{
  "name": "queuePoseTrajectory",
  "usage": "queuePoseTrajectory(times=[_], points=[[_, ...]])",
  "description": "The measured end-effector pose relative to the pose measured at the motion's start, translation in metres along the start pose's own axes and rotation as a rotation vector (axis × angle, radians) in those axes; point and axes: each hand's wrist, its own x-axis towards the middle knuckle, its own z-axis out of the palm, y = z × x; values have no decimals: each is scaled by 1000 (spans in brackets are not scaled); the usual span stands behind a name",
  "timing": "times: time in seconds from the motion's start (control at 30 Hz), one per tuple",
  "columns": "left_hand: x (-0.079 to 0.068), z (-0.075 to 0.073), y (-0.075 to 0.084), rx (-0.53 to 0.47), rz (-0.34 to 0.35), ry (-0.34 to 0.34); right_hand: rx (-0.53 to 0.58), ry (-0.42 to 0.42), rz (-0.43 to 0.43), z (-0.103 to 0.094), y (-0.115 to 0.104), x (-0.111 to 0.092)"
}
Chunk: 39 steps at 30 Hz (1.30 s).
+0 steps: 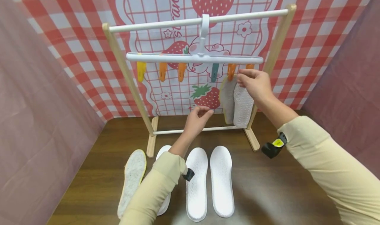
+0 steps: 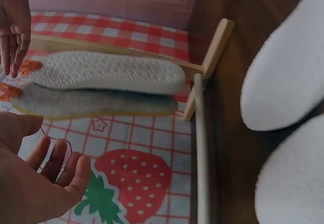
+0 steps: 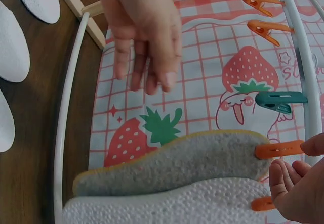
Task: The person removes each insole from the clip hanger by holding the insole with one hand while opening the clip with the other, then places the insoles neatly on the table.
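Backdrop: red-and-white checked cloth with strawberry prints (image 1: 212,2), hung behind a dark brown wooden table (image 1: 261,185).
Rack: a pale wooden frame with white rods (image 1: 127,76) is stood on the table, and a white plastic hanger (image 1: 166,58) is hooked over its top rod.
Hanging insoles: a grey, yellow-edged felt insole (image 1: 228,101) and a white textured insole (image 1: 244,103) are suspended near the hanger's right end by orange plastic clips (image 1: 231,72).
Right hand (image 1: 256,84): raised just beside the insoles' clipped tops, fingers loosely extended; whether a clip is touched cannot be told.
Left hand (image 1: 197,119): held left of the grey insole, apart from it, fingers relaxed and half curled, nothing grasped.
Table insoles: one grey yellow-edged insole (image 1: 133,172) and three plain white insoles (image 1: 197,185) are laid below the hands, one partly hidden by the left sleeve (image 1: 160,182).
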Motion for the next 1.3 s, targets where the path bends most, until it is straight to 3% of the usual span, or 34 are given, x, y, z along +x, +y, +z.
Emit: queuePoseTrajectory(times=[0.33,0.57,0.97,1.3], points=[[19,17,13,-131,95,110,-12,-32,15,0,-1,1],[28,27,10,-212,81,109,-32,-58,20,2,-2,0],[38,37,21,-190,110,95,-41,-73,6,-1,-3,1],[46,36,12,-263,46,124,-41,-60,22,-3,-3,3]])
